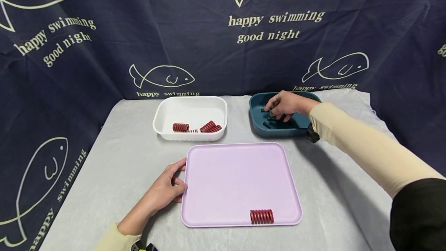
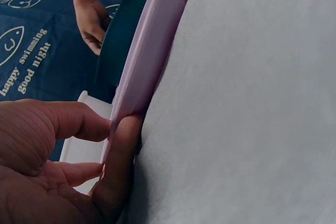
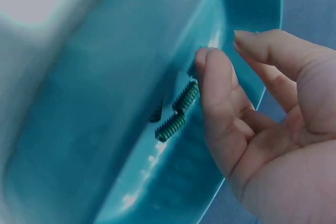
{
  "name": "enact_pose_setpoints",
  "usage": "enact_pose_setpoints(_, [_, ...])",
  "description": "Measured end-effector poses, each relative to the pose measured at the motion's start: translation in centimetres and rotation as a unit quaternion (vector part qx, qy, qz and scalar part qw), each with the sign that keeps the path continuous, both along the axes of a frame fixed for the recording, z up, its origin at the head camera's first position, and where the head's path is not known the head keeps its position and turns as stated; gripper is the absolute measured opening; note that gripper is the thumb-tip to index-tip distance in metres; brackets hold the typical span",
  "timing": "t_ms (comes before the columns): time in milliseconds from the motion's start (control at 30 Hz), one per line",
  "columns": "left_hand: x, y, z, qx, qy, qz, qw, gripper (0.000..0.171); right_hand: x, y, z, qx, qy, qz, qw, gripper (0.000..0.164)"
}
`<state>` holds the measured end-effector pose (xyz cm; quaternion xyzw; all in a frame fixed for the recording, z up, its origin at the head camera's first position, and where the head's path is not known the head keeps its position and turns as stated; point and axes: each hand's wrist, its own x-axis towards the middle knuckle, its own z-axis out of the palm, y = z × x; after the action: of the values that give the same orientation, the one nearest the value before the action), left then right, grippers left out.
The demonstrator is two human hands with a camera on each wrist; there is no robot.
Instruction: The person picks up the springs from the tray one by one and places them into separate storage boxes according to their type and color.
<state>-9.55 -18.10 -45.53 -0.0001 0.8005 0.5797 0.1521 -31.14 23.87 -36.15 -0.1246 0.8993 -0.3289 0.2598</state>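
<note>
A lilac tray [image 1: 240, 181] lies on the table with one large red coil spring [image 1: 261, 216] near its front right edge. My left hand [image 1: 163, 189] pinches the tray's left edge; in the left wrist view, fingers [image 2: 84, 124] show on both sides of the rim. Inside the teal bin [image 1: 256, 121], my right hand [image 1: 287, 105] reaches down with fingers bent and thumb apart. Small dark green springs [image 3: 172, 127] lie on the bin floor beside its fingertips. No spring shows between the fingers in the right wrist view.
To the left of the teal bin stands a white bin [image 1: 191, 136] with several red springs [image 1: 180, 127] in it. A pale grey cloth [image 1: 115, 158] covers the table. Behind hangs a dark blue curtain [image 1: 209, 34] printed with fish and lettering.
</note>
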Motion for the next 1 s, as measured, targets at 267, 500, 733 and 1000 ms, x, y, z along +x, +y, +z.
enact_pose_setpoints(267, [0.0,0.0,0.0,0.0,-0.001,0.002,1.0,0.079,2.3,0.1,0.6,-0.058,-0.005,0.013,0.998,0.04])
enact_pose_setpoints(500, [0.0,0.0,-0.1,0.004,-0.001,0.0,1.0,0.08,4.9,0.2,0.8,-0.103,0.002,0.023,0.994,0.04])
enact_pose_setpoints(733, [0.0,0.1,-0.2,-0.002,-0.002,-0.002,1.0,0.079,7.9,0.2,0.8,-0.133,0.009,0.033,0.991,0.039])
enact_pose_setpoints(1000, [0.0,0.0,-0.1,-0.003,-0.003,0.0,1.0,0.08,11.5,0.5,0.3,-0.16,0.021,0.047,0.986,0.041])
